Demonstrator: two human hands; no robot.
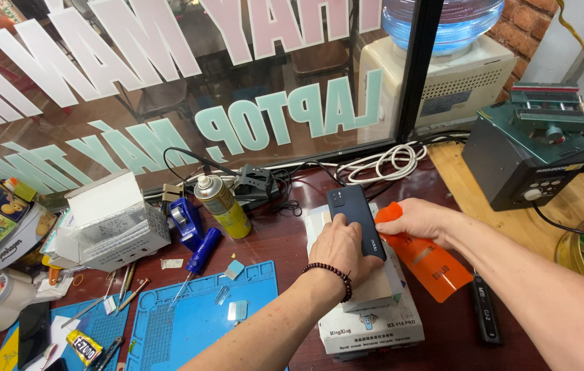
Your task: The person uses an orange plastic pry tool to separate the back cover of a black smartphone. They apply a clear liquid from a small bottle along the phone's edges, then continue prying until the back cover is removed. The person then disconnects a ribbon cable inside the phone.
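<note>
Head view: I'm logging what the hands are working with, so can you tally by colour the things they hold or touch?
Dark blue-grey: 1, the phone under the left hand
Orange: 1, the plastic sheet gripped by the right hand
White: 1, the box stack beneath the phone
Total: 3
</note>
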